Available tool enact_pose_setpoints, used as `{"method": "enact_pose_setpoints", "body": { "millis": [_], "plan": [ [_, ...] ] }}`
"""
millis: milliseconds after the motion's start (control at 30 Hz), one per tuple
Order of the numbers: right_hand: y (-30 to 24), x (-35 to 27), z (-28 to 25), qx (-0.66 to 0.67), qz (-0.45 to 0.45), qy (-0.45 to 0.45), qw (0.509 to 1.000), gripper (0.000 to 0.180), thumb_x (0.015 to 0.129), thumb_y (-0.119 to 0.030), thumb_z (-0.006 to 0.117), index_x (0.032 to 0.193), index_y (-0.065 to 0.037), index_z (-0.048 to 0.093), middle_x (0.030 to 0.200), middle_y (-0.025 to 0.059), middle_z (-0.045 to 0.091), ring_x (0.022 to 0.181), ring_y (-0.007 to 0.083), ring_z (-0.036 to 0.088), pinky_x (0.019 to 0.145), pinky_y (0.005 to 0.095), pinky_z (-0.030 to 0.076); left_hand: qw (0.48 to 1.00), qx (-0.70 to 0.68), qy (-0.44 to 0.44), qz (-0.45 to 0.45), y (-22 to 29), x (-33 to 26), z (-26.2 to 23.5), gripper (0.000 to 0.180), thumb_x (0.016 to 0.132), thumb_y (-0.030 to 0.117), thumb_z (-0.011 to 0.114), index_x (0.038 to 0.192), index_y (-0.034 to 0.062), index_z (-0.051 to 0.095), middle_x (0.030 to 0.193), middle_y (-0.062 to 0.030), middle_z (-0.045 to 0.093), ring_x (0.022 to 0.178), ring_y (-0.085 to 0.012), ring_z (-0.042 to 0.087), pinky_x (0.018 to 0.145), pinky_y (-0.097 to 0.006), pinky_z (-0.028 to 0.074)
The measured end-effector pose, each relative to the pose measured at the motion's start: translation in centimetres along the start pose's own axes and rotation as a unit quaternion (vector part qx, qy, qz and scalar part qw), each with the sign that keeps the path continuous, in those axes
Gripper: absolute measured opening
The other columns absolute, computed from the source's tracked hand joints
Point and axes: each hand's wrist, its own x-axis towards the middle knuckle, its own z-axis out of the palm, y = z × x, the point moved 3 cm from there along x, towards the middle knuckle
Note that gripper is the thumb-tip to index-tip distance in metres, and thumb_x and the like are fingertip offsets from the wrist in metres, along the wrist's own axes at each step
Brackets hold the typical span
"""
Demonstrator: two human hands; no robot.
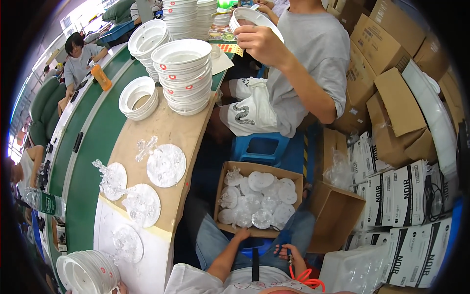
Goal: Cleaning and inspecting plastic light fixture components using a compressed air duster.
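A cardboard box (226,196) rests in front of my lap, filled with several round white discs and clear plastic pieces (262,196). At its near wall is my left hand (241,235), fingers closed on the edge. My right hand (288,252) hovers over my right thigh, fingers loosely apart and nothing visible in them. An orange-red coiled cord (307,280) hangs from that wrist. On the board to my left lie white discs (166,165) with clear, branching plastic parts (111,181) on or beside them.
Stacks of white plastic rings (182,73) stand on the board (161,127), with another stack (88,272) at lower left. A co-worker (303,63) on a blue stool (259,147) holds a white ring (255,22). Cartons (401,196) pile up at right. A green conveyor (85,196) runs along the left.
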Motion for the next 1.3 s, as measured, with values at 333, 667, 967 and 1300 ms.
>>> {"method": "enact_pose_setpoints", "body": {
  "millis": [333,667,967,1300],
  "plan": [
    [0.6,0.1,-0.6,0.016,-0.001,-0.014,1.000,0.030,0.081,-0.023,0.047,0.100,-0.001,0.055,0.090,0.0139,0.063,0.083,0.0218,0.062,0.065,0.0280,0.049,0.999,-0.027,-0.028,-0.005,0.7,-0.1,0.0,0.053,0.072,0.033,0.049,0.114,0.0003,0.049,0.109,-0.0279,0.051,0.103,-0.0394,0.049,0.089,-0.042,0.040],
    [1.5,1.0,3.6,-0.136,-0.007,0.006,0.991,0.023,0.078,-0.021,0.055,0.092,-0.003,0.057,0.080,0.0089,0.062,0.074,0.0199,0.062,0.059,0.0275,0.047,0.949,-0.231,0.208,-0.059,-3.1,2.4,-1.5,0.077,0.069,0.047,0.063,0.118,-0.0080,0.040,0.104,-0.0294,0.052,0.100,-0.0378,0.051,0.085,-0.038,0.042],
    [-1.5,2.2,0.7,-0.097,-0.051,0.048,0.993,0.022,0.078,-0.018,0.054,0.093,-0.003,0.056,0.079,0.0105,0.062,0.072,0.0198,0.062,0.057,0.0282,0.047,0.870,-0.417,0.117,-0.235,2.9,4.8,-3.9,0.092,0.066,0.054,0.064,0.127,-0.0050,0.028,0.117,-0.0256,0.043,0.106,-0.0288,0.046,0.080,-0.038,0.044],
    [-4.8,2.0,-2.9,0.015,-0.064,0.086,0.994,0.024,0.077,-0.016,0.053,0.097,-0.003,0.057,0.078,0.0111,0.062,0.071,0.0207,0.062,0.057,0.0279,0.047,0.872,-0.293,0.200,-0.338,-3.4,14.7,-3.1,0.114,0.058,0.074,0.055,0.136,0.0028,0.010,0.138,-0.0193,0.019,0.121,-0.0376,0.031,0.088,-0.055,0.035]
  ]
}}
